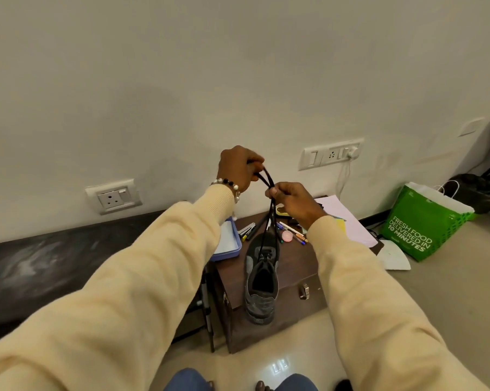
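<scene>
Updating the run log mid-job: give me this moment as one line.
left hand grips black shoelaces | right hand pinches them lower | grey fabric sneaker sole-down on brown wooden box

At about your three o'clock, the green paper bag (424, 224) standing on the floor (449, 292) carries white print reading "FRESH FOOD DELIVERED IN 10 MINUTES". Smaller print below that line is too small for you to read.
</scene>
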